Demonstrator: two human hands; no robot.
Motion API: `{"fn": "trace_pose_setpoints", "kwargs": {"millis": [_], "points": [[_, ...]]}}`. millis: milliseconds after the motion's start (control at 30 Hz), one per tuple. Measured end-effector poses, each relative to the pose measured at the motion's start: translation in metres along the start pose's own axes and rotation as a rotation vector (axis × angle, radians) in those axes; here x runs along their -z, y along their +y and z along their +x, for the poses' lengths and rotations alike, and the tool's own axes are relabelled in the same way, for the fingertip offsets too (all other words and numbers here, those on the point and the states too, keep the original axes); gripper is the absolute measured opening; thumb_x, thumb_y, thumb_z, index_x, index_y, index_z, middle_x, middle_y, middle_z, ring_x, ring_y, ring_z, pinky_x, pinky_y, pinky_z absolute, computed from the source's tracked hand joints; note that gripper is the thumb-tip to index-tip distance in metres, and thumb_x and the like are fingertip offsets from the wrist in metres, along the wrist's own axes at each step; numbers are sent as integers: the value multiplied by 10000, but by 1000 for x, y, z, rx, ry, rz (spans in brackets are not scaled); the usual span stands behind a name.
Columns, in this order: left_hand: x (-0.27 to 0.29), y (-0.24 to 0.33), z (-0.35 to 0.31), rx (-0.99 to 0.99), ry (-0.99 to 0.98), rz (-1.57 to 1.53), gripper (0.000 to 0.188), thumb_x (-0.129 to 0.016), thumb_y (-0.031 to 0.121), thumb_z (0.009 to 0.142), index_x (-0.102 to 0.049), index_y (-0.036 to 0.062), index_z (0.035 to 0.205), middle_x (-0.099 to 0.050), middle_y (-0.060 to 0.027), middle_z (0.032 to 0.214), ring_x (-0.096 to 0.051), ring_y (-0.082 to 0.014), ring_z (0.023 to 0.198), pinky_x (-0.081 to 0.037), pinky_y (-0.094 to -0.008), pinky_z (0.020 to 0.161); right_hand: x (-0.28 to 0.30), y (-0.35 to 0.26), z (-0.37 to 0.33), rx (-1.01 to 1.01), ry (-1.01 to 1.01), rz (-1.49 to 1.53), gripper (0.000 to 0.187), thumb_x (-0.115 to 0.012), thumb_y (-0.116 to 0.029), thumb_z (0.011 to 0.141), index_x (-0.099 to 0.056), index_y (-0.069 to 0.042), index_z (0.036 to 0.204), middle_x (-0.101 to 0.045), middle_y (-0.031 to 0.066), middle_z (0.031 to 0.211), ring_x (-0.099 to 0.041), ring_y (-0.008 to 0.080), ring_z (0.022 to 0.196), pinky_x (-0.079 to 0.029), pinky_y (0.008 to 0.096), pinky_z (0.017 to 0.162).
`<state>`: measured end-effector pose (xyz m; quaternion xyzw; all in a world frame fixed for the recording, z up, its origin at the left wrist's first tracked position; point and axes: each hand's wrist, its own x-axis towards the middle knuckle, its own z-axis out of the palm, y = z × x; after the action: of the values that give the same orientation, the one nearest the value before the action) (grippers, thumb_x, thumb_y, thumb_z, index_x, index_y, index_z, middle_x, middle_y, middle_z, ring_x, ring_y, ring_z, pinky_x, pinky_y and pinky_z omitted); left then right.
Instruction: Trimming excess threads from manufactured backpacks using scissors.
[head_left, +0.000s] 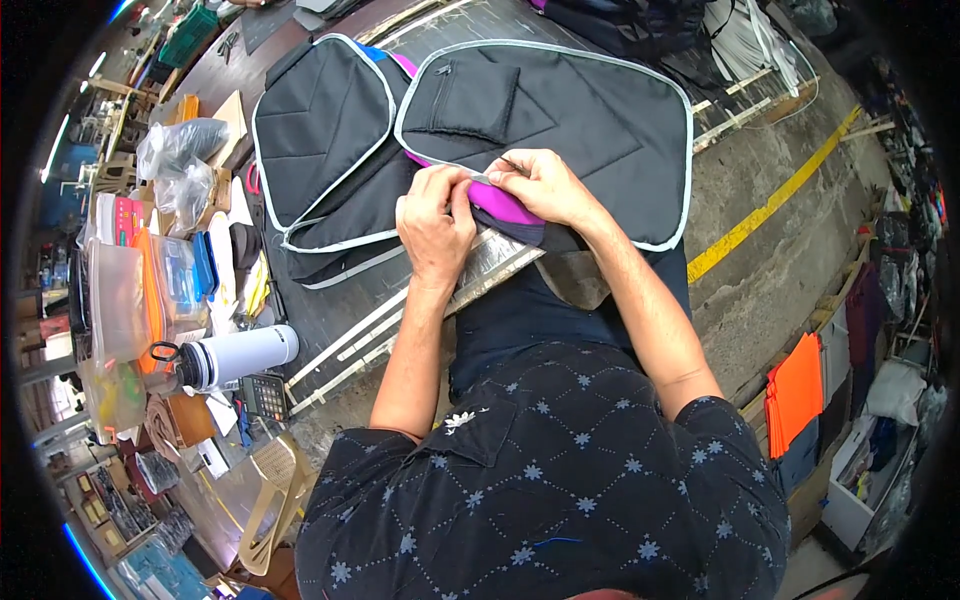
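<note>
A black fabric bag with light grey piping lies spread on the table, its quilted panel (600, 125) with a small zipped pocket (487, 105) on the right. A second black panel (322, 125) lies to the left. Between my hands a strip of purple fabric (505, 207) shows at the bag's near edge. My left hand (437, 222) is closed, thumb and fingers pinching the grey-piped edge. Just to its right, my right hand (543, 188) pinches the same edge beside the purple strip. The fingertips hide exactly what lies between them.
The dark table (350, 285) has worn pale strips near its front edge. On the left stand a white bottle (250, 355), a calculator (265, 397), plastic-wrapped items (185, 165) and boxes. More dark bags (630, 30) lie at the far side. A yellow line (775, 200) crosses the floor at right.
</note>
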<state>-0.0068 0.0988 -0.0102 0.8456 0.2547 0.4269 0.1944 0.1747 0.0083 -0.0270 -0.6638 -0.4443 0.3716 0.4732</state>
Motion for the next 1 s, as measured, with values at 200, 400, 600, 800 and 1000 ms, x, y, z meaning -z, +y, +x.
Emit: {"fn": "trace_pose_setpoints", "kwargs": {"millis": [200, 400, 600, 800, 1000], "points": [[16, -2, -6, 435, 165, -530, 81, -634, 75, 1124, -678, 21, 1084, -659, -13, 982, -606, -68, 773, -514, -239, 691, 0, 4, 2, -48, -9, 80, 220, -691, -164, 1058, -779, 29, 1118, -757, -11, 954, -645, 57, 874, -542, 268, 793], [73, -2, 9, 383, 454, -709, 96, -558, 132, 1174, -583, 45, 1142, -683, -68, 976, -597, -105, 717, -486, -237, 662, -3, 7, 0, -23, -3, 120, 224, -689, -168, 1067, -770, 31, 1132, -753, -9, 965, -644, 57, 879, -545, 269, 808], [89, -4, 12, 362, 395, -831, 369, -492, 276, 1208, -545, 62, 912, -585, -58, 758, -499, -108, 586, -436, -251, 552, 10, -8, -21, -42, 62, 62, 208, -692, -161, 1070, -770, 19, 1139, -754, 3, 974, -652, 61, 889, -552, 270, 814], [77, -2, -7, 491, 125, -506, 512, -619, 234, 1160, -518, 65, 688, -535, 16, 605, -462, -51, 562, -354, -262, 523, 30, -31, -65, 105, -48, 216, 136, -783, -131, 1026, -775, -4, 1073, -749, -25, 951, -647, 51, 868, -543, 247, 807], [51, -15, -12, 705, -405, -416, 644, -508, 460, 1186, -619, 24, 725, -567, -16, 596, -493, -91, 525, -396, -309, 522, 138, 24, -106, -66, 748, -43, 271, -776, -305, 1063, -774, -40, 1006, -694, -65, 915, -585, 39, 848, -479, 239, 761]]}}
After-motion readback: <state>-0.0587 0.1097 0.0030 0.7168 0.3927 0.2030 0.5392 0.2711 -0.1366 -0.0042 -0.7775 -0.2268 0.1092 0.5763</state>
